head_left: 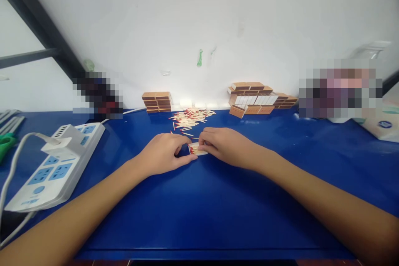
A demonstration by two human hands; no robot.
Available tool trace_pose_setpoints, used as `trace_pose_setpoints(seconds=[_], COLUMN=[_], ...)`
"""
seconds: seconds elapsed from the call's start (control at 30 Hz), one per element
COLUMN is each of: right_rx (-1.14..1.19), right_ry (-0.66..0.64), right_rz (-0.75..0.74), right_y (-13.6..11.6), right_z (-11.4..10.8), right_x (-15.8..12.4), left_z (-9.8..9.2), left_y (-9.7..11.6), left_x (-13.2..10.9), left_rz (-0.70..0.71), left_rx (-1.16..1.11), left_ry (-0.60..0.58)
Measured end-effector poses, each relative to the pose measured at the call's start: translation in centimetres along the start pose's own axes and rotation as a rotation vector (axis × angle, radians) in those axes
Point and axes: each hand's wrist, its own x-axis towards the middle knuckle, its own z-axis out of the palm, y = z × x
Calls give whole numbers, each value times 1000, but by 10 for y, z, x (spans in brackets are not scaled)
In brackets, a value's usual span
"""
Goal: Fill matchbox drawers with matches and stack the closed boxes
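Note:
A small white matchbox tray [204,152] with several red-tipped matches in it lies on the blue table between my hands. My left hand [166,152] grips the tray's left end between thumb and fingers. Over the tray's right part, my right hand [221,145] has its fingers pinched together at the matches; whether a match is between the fingertips is hidden. Just beyond my hands spreads a loose pile of matches [190,118], a few lying apart at its near side.
Stacked matchboxes [156,102] stand left of the pile by the wall, and a larger stack [252,99] stands to the right. At the left are a white power strip [73,166] with a plugged-in charger and a green-handled tool [6,143]. A white packet [382,120] lies far right.

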Motion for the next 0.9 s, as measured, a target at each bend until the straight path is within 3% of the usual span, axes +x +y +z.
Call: trace_pose_setpoints(seconds=[0.1, 0.33, 0.9], right_rx=[101, 224, 167], right_ry=[73, 97, 119], right_rz=[-30, -42, 37], right_y=[0, -3, -6], right_z=[5, 13, 15], right_x=[0, 1, 4], left_z=[0, -2, -2], left_y=[1, 4, 5], left_x=[0, 1, 0], left_rz=[4, 15, 26], left_rx=[-9, -14, -26], left_ry=[-5, -25, -39])
